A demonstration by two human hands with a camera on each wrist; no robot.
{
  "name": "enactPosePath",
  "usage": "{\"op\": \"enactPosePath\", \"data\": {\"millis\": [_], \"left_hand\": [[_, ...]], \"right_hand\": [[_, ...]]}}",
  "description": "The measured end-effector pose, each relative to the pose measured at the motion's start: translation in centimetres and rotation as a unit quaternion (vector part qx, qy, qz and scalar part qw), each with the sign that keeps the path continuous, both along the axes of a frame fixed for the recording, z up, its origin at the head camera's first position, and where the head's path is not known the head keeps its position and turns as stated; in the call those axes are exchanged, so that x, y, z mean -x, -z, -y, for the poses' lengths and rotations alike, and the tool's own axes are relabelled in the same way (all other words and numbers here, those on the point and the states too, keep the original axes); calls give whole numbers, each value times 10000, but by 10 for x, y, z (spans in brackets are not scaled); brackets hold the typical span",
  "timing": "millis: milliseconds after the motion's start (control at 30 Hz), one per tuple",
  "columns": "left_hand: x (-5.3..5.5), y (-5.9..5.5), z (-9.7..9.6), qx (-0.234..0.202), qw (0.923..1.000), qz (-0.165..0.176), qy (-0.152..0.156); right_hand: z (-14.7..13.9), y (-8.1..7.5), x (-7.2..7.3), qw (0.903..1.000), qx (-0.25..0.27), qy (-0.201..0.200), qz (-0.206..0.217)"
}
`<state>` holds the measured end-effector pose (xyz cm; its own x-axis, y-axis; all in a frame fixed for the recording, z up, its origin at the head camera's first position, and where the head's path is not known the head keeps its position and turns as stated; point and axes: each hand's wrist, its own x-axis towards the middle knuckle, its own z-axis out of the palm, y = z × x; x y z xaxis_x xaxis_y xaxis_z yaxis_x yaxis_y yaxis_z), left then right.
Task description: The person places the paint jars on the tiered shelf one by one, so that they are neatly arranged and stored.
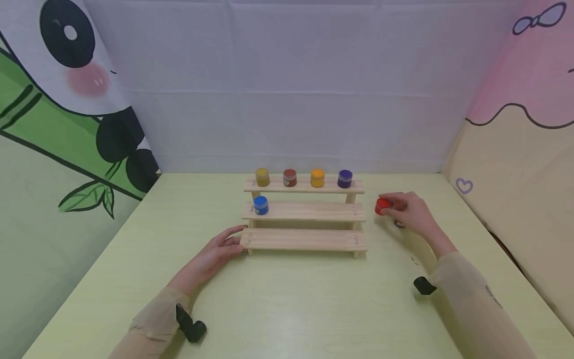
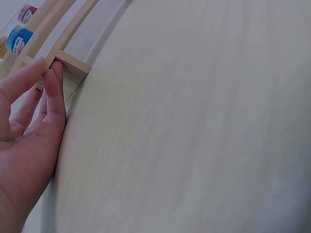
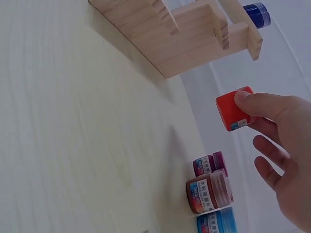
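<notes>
A three-step wooden rack [image 1: 305,239] stands on the table. My left hand [image 1: 218,253] holds the left end of its lowest step, with thumb and fingers about the plank's end [image 2: 54,58]. Off the rack's right side, my right hand [image 1: 410,213] pinches a small red paint jar [image 1: 382,206] between thumb and fingers, raised above the table [image 3: 234,109]. A blue paint jar [image 1: 261,205] sits at the left of the middle step. Along the top step stand an olive-yellow jar [image 1: 262,177], a brown jar [image 1: 290,177], an orange-yellow jar [image 1: 317,178] and a dark purple jar [image 1: 345,178].
Below my right hand, the right wrist view has a magenta jar [image 3: 209,164], a reddish-brown jar [image 3: 208,192] and a blue jar [image 3: 216,222] on the table; the head view mostly hides them. A pale cloth wall [image 1: 296,124] rises behind the table [image 1: 305,309].
</notes>
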<state>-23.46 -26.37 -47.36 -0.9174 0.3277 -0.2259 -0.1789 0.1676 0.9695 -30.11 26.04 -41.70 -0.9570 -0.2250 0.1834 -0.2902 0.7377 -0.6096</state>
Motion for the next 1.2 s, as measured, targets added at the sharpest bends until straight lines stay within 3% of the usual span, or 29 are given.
{"op": "enactPosePath", "data": {"millis": [333, 567, 700, 900, 1200], "left_hand": [[0, 1, 0, 2, 10000, 3, -3], [0, 0, 0, 7, 10000, 0, 30], [0, 0, 0, -8, 10000, 12, -4], [-1, -1, 0, 3, 10000, 5, 5], [-2, -3, 0, 28, 10000, 15, 27]], "right_hand": [[15, -11, -15, 9974, 596, 233, -341], [31, -15, -31, 9917, 690, 38, -1082], [41, -19, -38, 9873, 893, -144, -1304], [61, -23, -45, 9855, 1157, -349, -1191], [93, -26, -45, 9902, 1079, -472, -755]]}}
